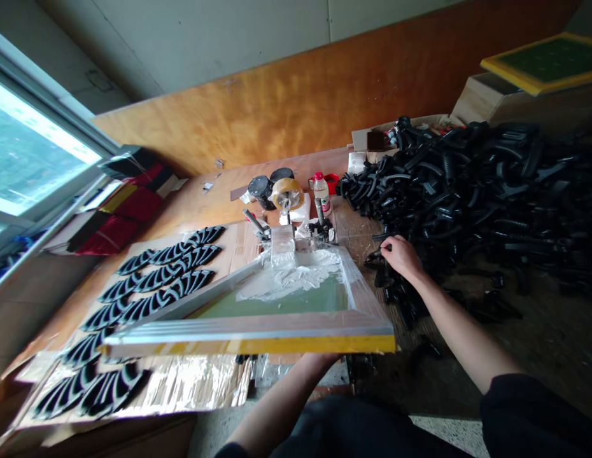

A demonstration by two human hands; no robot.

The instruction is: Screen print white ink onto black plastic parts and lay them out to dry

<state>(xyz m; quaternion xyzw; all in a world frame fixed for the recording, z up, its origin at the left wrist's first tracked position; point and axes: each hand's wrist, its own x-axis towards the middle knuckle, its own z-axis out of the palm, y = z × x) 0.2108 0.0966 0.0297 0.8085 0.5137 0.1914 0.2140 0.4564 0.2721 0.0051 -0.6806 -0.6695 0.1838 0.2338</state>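
My right hand (401, 256) is closed in a pinch at the near-left edge of a heap of black curved plastic parts (439, 172), its fingertips on a small black plastic part (373, 258). In front of me a screen-printing frame (248, 334) is tilted up on its hinge clamp (282, 245), with white ink (296, 280) smeared over the far part of its green mesh. My left forearm (296, 394) reaches under that frame, which hides the fingers of my left hand.
To the left, rows of black parts with pale stripes (167, 273) lie on cardboard (195, 381). Behind the frame stand a red-capped bottle (321, 193), a tape roll (287, 193) and dark cans (261, 190). Another yellow-edged screen (549, 60) rests on a box at upper right.
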